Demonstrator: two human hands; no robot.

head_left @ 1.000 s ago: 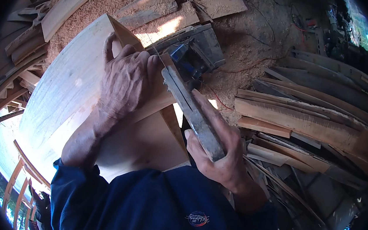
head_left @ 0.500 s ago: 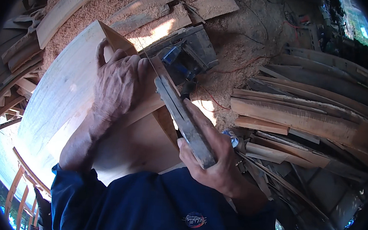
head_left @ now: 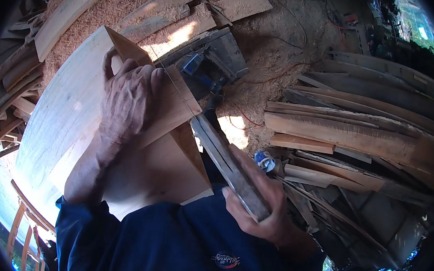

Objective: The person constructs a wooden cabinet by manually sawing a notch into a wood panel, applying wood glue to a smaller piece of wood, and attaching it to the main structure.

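Observation:
My left hand (head_left: 124, 99) rests on a pale wooden board (head_left: 171, 98), its fingers bent around it. This board lies across a larger light wooden piece (head_left: 63, 91) with a broad curved face. My right hand (head_left: 260, 196) grips the long, worn grey handle of a hand saw (head_left: 230, 162). The thin blade looks edge-on, a fine dark line running from the handle's front along the board, to the right of my left hand. How deep the blade sits in the wood, I cannot tell.
Sawdust covers the floor (head_left: 262, 57). A blue and black power tool (head_left: 202, 72) stands just beyond the board. Planks (head_left: 341, 131) are stacked to the right, beside a crumpled blue-white item (head_left: 264, 161). Curved offcuts (head_left: 166, 2) lie at the far side.
My right hand has drawn the saw back toward my body and slightly right, exposing more of the board's end. My left hand keeps its place on the board; the whole view shifts slightly.

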